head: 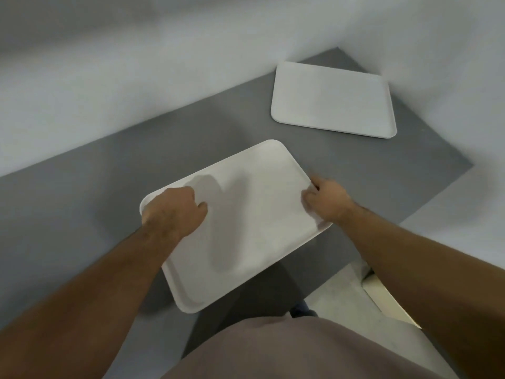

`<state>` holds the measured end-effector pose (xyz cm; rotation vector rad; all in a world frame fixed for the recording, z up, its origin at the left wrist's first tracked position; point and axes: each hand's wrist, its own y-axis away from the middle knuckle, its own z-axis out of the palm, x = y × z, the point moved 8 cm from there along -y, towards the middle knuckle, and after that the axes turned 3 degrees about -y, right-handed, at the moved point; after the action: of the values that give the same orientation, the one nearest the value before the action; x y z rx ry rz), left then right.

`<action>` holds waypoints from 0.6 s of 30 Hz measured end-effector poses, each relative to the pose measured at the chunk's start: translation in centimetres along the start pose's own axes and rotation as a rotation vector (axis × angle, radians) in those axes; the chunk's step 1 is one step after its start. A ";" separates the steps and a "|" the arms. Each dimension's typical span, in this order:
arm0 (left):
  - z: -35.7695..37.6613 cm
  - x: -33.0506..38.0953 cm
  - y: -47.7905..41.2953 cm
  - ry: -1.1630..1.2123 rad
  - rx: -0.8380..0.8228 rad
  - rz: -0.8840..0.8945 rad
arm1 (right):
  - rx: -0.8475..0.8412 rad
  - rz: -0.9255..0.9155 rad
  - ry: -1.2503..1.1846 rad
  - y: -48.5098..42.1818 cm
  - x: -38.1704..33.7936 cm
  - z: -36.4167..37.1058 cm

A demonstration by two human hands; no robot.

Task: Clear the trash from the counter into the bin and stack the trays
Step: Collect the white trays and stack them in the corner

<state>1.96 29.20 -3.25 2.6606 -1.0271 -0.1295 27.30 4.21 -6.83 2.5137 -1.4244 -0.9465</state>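
We grip the near tray (246, 222) with both hands: our left hand (172, 212) closed over its left edge, our right hand (326, 201) pinching its right edge. It sits over the counter (82, 198), near edge overhanging. The far tray (332, 101) lies flat beyond it, in the corner.

Two plain white trays (246, 214) (332, 101) on a plain dark grey counter (82, 201), pale walls (109, 64)
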 end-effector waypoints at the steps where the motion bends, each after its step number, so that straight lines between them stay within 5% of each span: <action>1: -0.7 1.3 -0.5 0.032 0.037 0.018 | -0.035 -0.005 -0.039 0.2 0.3 -0.3; 5: -2.8 7.0 -2.7 0.159 0.100 0.108 | -0.057 0.076 -0.161 -0.3 2.9 -2.2; 18: -8.3 24.0 -10.8 0.260 0.199 0.211 | 0.302 0.314 -0.055 -13.3 14.9 -19.5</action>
<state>28.26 22.68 1.94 2.6240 -1.2770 0.3701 53.65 -4.45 -3.12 2.3582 -2.0398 -0.7996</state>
